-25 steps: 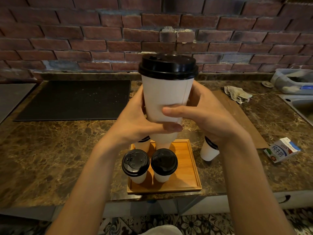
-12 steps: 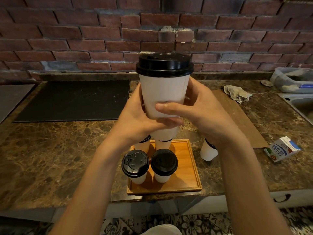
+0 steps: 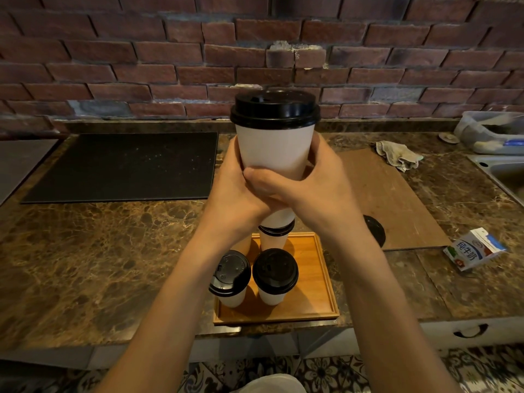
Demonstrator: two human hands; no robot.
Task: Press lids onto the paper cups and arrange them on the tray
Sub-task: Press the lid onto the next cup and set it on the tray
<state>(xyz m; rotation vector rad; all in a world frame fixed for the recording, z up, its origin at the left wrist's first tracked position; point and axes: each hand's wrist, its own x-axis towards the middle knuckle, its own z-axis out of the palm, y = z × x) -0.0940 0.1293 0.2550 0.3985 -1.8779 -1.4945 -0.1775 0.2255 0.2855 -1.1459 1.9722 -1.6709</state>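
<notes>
Lidded cup (image 3: 275, 154) is upright in the air above the far edge of the tray (image 3: 320, 279). Left hand (image 3: 235, 191) and right hand (image 3: 317, 185): each grip clamped round its lower half, fingers overlapping in front. Black lid (image 3: 275, 112) looks level and seated from here. At least three capped cups (image 3: 275, 272) fill the tray's left side; its right side shows bare wood. I'd lower straight onto that, squeeze light so the wall doesn't buckle and pop the lid.

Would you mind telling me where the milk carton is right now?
In the head view, the milk carton lies on the counter at the right, just beyond the brown board and right of the tray.
</notes>
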